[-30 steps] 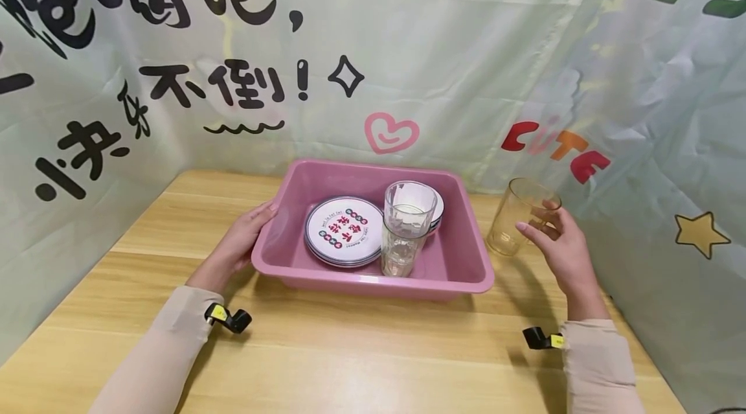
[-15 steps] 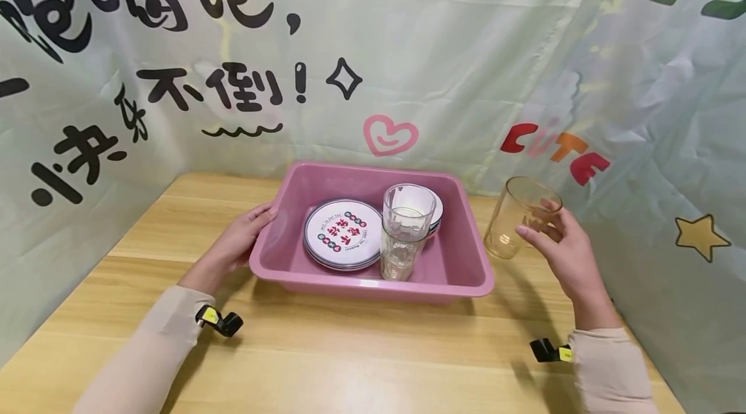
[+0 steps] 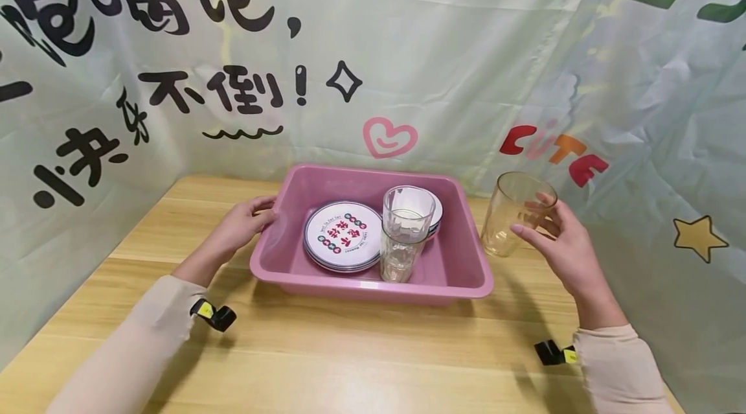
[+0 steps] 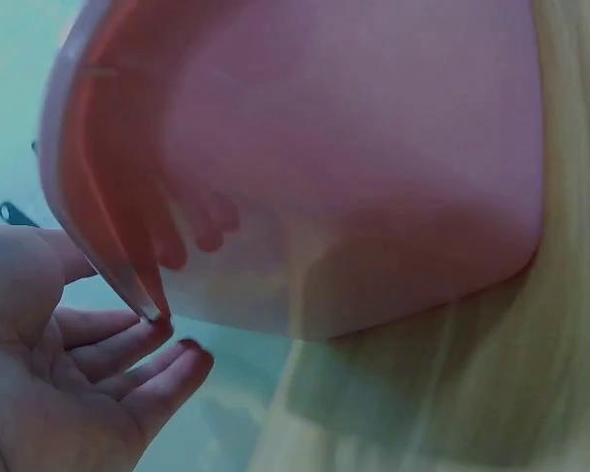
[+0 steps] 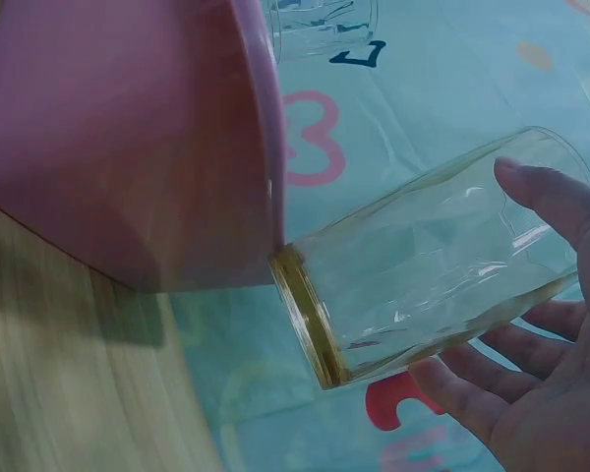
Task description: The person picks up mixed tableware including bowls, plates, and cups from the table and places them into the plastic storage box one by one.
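In the head view, a pink plastic tub [image 3: 373,284] stands on the wooden table. It holds a stack of white plates [image 3: 344,236] with red lettering, two stacked clear glasses [image 3: 406,223], and white dishes [image 3: 434,207] partly hidden behind the glasses. My left hand [image 3: 241,226] is at the tub's left rim, fingers loosely extended and the tips touching the edge. Beyond the right side, my right hand [image 3: 568,245] grips an amber-tinted glass [image 3: 507,219] between thumb and fingers. This glass tilts; in the right wrist view its base is close to the tub's rim.
Behind the table [image 3: 350,349] hangs a pale printed cloth [image 3: 466,45] with black lettering, a pink heart and coloured letters. It also runs along the left and right sides, close beside both arms.
The left hand has slid slightly outward and its fingers have loosened on the tub's rim. The right hand has lifted the amber-tinted glass a little and shifted it slightly left.
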The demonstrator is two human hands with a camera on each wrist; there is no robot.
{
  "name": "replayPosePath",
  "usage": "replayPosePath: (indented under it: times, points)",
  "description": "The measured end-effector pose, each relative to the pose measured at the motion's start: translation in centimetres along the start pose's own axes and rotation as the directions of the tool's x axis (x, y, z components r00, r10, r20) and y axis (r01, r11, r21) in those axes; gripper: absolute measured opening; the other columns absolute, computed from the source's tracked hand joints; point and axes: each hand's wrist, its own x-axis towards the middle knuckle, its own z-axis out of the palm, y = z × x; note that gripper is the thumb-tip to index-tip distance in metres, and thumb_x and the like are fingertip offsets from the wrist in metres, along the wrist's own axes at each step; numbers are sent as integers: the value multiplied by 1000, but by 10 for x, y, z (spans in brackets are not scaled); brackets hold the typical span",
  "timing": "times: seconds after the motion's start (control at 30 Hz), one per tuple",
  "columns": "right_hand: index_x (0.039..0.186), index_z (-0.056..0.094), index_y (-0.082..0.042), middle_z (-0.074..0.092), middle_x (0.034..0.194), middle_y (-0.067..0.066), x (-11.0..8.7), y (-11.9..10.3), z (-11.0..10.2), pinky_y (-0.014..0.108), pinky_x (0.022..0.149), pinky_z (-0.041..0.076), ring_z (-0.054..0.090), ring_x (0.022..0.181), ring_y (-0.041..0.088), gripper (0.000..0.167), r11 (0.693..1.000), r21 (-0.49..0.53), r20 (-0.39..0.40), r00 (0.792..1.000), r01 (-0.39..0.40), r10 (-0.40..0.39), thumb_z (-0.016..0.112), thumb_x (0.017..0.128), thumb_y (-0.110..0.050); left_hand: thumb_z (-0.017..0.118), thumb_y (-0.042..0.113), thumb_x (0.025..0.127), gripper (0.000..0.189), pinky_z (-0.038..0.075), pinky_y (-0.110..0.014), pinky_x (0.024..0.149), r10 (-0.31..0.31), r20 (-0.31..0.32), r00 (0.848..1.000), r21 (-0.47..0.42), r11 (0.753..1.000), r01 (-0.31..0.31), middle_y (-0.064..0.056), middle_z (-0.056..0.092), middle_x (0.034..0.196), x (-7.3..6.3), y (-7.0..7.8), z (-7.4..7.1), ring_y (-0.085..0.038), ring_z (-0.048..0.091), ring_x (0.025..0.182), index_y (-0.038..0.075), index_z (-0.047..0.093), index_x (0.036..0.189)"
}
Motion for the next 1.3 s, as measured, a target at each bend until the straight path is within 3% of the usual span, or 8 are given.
replayPosePath:
  times: [0.13,0.2,0.37,0.6,0.77,0.9,1.13,1.3]
  points:
    - [151,32,-19,51,136,4,2,-6,-4,9,80,48,53,118,12,73,1000,8,-6,1000,2,-2,73,90,-25,55,26,101,56,44,-51,102,21,-17,1000,107,994,-19,-23,46,144,1,14,-2,-39,50,125,0,39,147]
    - [150,32,-19,51,136,2,3,-11,-6,8,80,47,53,119,14,73,1000,8,-1,1000,-3,3,73,90,-26,56,31,101,58,41,-53,103,28,-19,999,140,990,-25,-22,45,145,1,23,-2,-40,48,127,2,39,148]
    - [150,32,-22,49,139,1,7,-27,-11,6,79,45,48,127,32,72,1000,-18,27,1000,1,-1,72,90,-30,57,40,99,65,38,-57,105,51,-4,999,168,985,-49,-20,41,149,1,51,2,-40,42,132,7,35,151]
    - [151,32,-26,49,141,-1,14,-49,-14,7,81,46,51,123,20,72,999,-20,54,998,44,-43,72,91,-28,60,51,94,73,33,-54,110,106,40,994,197,974,-112,-11,37,153,5,87,11,-35,39,136,16,34,153]
    - [150,34,-28,50,139,0,19,-66,-13,8,83,46,53,120,12,70,997,6,65,995,79,-79,72,91,-26,64,56,89,78,33,-49,112,163,72,984,178,969,-173,-3,39,153,7,111,20,-27,43,135,19,35,152]
    - [148,37,-27,52,137,-1,22,-79,-12,10,83,47,54,117,8,67,994,24,67,992,107,-108,72,91,-25,68,49,89,74,36,-45,110,221,87,971,130,964,-231,0,41,152,8,128,28,-24,46,133,20,38,151]
    - [148,36,-31,51,139,-3,28,-99,-9,12,82,47,52,123,19,70,993,7,89,989,117,-117,73,90,-28,69,44,90,71,39,-41,108,283,117,952,79,953,-293,1,43,150,9,158,39,-20,47,131,23,38,151]
    - [147,39,-27,53,136,-3,31,-112,-6,13,81,49,54,118,15,68,986,43,76,984,160,-163,74,89,-24,70,48,88,72,40,-39,107,318,127,940,60,943,-327,6,44,149,12,176,47,-16,47,130,26,39,150]
